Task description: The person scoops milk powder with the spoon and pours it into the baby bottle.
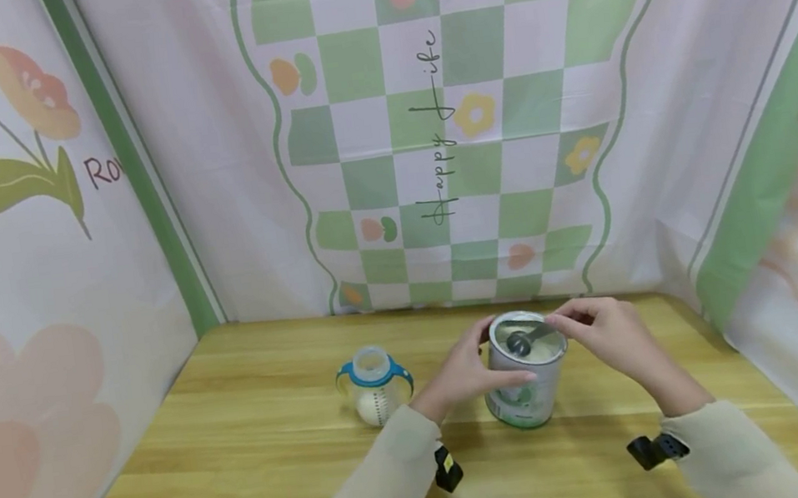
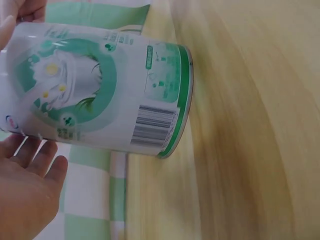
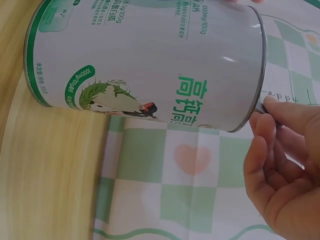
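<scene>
An uncovered milk powder can (image 1: 527,396), white with green print, stands upright on the wooden table. My left hand (image 1: 464,375) grips it near the top, thumb across the front and fingers round the far side. At the can's right rim, my right hand (image 1: 607,335) pinches the handle of a dark grey measuring spoon (image 1: 520,342), whose bowl is inside the opening over the pale powder. In the right wrist view the right hand (image 3: 285,165) shows thumb and forefinger together at the rim. Barcode and printed pictures on the can (image 2: 95,90) face the left wrist camera.
Left of the can stands a lidless baby bottle (image 1: 376,399) with a blue two-handled collar and white powder inside. The wooden table (image 1: 247,471) ends at a printed curtain (image 1: 427,178) behind. More curtain hangs on both sides.
</scene>
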Tool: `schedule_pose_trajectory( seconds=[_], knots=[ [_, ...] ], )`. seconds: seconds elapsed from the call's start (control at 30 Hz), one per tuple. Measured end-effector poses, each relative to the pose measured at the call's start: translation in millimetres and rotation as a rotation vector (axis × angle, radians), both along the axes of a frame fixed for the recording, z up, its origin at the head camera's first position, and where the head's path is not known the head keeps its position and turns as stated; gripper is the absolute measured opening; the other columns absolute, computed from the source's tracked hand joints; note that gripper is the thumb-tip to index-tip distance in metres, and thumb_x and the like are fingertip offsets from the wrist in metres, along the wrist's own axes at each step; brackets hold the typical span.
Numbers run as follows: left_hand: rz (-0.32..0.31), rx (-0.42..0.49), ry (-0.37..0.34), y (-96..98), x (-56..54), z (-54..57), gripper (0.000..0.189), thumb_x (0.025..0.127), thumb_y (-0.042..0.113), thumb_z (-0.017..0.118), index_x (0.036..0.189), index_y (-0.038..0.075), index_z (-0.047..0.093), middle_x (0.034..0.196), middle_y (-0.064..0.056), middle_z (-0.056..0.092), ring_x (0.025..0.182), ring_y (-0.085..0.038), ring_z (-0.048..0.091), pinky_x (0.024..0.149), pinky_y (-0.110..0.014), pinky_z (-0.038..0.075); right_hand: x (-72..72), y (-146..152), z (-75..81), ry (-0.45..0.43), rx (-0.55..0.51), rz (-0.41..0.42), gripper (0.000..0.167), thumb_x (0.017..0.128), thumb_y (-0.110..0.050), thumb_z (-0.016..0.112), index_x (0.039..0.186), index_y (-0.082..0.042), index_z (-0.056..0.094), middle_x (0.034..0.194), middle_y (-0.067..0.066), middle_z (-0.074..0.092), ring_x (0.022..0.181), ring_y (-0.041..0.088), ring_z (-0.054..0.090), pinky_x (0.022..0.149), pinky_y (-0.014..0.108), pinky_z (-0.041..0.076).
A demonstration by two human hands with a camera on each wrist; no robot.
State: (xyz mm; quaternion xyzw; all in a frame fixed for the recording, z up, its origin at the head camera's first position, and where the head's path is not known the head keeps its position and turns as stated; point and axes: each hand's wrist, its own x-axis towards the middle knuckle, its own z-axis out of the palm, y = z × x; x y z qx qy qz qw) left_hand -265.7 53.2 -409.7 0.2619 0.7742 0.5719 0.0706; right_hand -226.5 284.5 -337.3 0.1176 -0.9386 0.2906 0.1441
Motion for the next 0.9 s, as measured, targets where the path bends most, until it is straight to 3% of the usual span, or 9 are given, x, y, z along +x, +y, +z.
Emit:
schedule_pose_trajectory(
  seconds=[0.17,0.43,0.53,0.7,0.9],
  knots=[
    [0.025,0.022,-0.045,6.0,-0.4,-3.1,0.091,0.074,0.044,0.089,0.149,0.032,0.04,0.137,0.017,0.049,0.126,-0.007,0.047,0.102,-0.045,0.042,-2.1,-4.5,-2.1,0.081,0.033,-0.013,0.027,0.097,-0.035,0.07,0.095,-0.01,0.078,0.081,-0.001,0.071,0.067,0.014,0.058,0.056,0.031,0.048],
    [-0.031,0.075,-0.112,13.7,-4.6,-4.2,0.1,0.076,0.039,0.089,0.157,0.032,0.029,0.138,0.01,0.052,0.121,-0.012,0.054,0.101,-0.042,0.043,-6.6,-12.7,-6.9,0.177,0.093,0.016,0.013,0.093,-0.02,0.075,0.086,-0.009,0.077,0.076,-0.002,0.069,0.066,0.012,0.059,0.057,0.031,0.049],
    [-0.029,0.083,-0.128,14.6,-4.8,-4.6,0.096,0.076,0.037,0.09,0.154,0.033,0.033,0.137,0.01,0.053,0.12,-0.013,0.055,0.099,-0.041,0.044,-7.6,-15.3,-9.8,0.211,0.121,0.025,0.012,0.092,-0.018,0.076,0.084,-0.009,0.076,0.074,-0.002,0.068,0.065,0.012,0.059,0.057,0.032,0.049],
    [-0.053,0.102,-0.147,13.7,-5.1,-6.7,0.081,0.077,0.035,0.09,0.143,0.038,0.042,0.132,0.009,0.056,0.113,-0.01,0.058,0.093,-0.036,0.048,-7.4,-19.8,-11.0,0.226,0.149,0.042,0.012,0.091,-0.016,0.077,0.081,-0.009,0.075,0.073,-0.002,0.067,0.064,0.011,0.058,0.056,0.031,0.049],
    [-0.072,0.107,-0.143,13.1,-7.1,-9.0,0.08,0.077,0.034,0.09,0.141,0.037,0.043,0.129,0.01,0.057,0.109,-0.008,0.059,0.092,-0.033,0.048,-7.5,-24.4,-6.2,0.193,0.168,0.092,0.015,0.092,-0.016,0.075,0.078,-0.011,0.071,0.071,-0.005,0.064,0.061,0.008,0.054,0.055,0.03,0.047]
  ],
)
